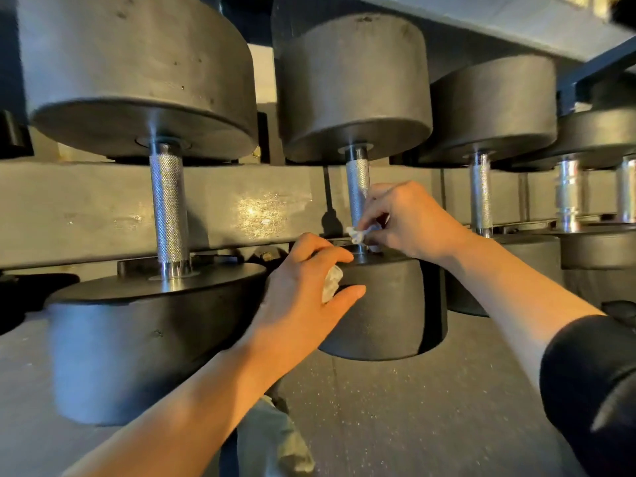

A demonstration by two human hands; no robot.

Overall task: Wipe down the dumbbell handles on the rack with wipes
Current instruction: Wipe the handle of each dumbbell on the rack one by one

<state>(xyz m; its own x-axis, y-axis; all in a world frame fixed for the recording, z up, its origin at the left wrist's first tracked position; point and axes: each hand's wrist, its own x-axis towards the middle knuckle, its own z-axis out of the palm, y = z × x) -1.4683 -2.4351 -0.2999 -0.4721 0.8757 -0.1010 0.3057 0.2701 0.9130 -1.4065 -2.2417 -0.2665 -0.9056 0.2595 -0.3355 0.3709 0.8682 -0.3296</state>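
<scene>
The fingers (373, 215) of the right hand (409, 218) are curled in a pinch around a small twisted white wipe (356, 234), which they hold against the lower end of a knurled steel handle (358, 187). That handle belongs to the second dumbbell (354, 87) from the left, which lies on the rack (86, 208) with one dark round head toward the camera and the other beyond the rack's grey rail. The right wrist sits above the near head (389, 304), and the forearm runs back to a black sleeve (592, 383) at the lower right.

The left hand (306, 297) is at the left edge of that same near head. Its fingers curl over the top rim, its thumb stretches along the side, and a crumpled white wipe (331, 282) is held between them against the palm.

Just to the left lies a larger dumbbell (137, 63) with its own knurled handle (168, 208) bare and untouched. To the right, more dumbbells (492, 105) sit in a row, their shiny handles partly visible and the farthest ones blurred. Below the rack is a dark speckled floor (413, 407), and a bit of pale fabric (275, 438) shows at the bottom edge between the forearms.
</scene>
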